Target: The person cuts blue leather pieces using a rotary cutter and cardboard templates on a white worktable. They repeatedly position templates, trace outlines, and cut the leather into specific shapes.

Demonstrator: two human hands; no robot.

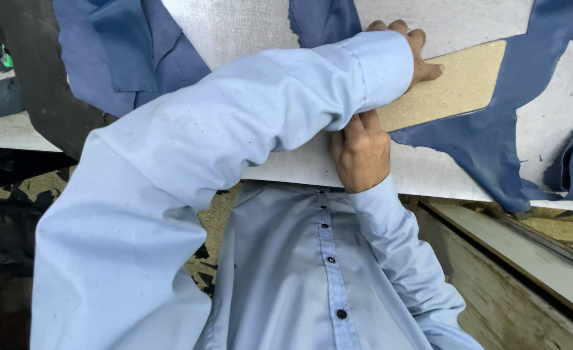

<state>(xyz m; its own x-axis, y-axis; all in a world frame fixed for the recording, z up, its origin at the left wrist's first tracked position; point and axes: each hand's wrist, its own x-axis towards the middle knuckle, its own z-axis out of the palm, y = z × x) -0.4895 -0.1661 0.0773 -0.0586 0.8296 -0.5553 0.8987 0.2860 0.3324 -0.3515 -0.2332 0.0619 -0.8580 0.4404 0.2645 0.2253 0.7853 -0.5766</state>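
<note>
Hands crossed over the work, that's the picture from the head camera. The left hand (416, 48) reaches far across the body, its pale blue sleeve (254, 123) sweeping over the right arm, and it lies flat with fingers together, pressing on the near end of a long tan board strip (461, 84). The right hand (361, 152) sits closer to the body, tucked under that left sleeve, knuckles up, fingers curled down at the strip's lower edge; whether it pinches anything, I cannot tell, since the sleeve hides the fingertips.

Now the key line: the tan strip runs long-ways from the two hands out toward the right, rising slightly as it goes. Both hands bear on its left end, the left hand on top of it, the right hand just below and touching its edge. The far end lies well apart from either hand.

Around it, dark blue fabric pieces (493, 142) lie on the grey-white surface (234, 26), one running alongside the strip's lower edge and curling off to the right, more heaped at the upper left (124, 52).

Containers: none in sight. Below the surface's edge, a wooden frame (506, 285) shows to the right, with dark scraps down on the floor (8, 227) to the left.
</note>
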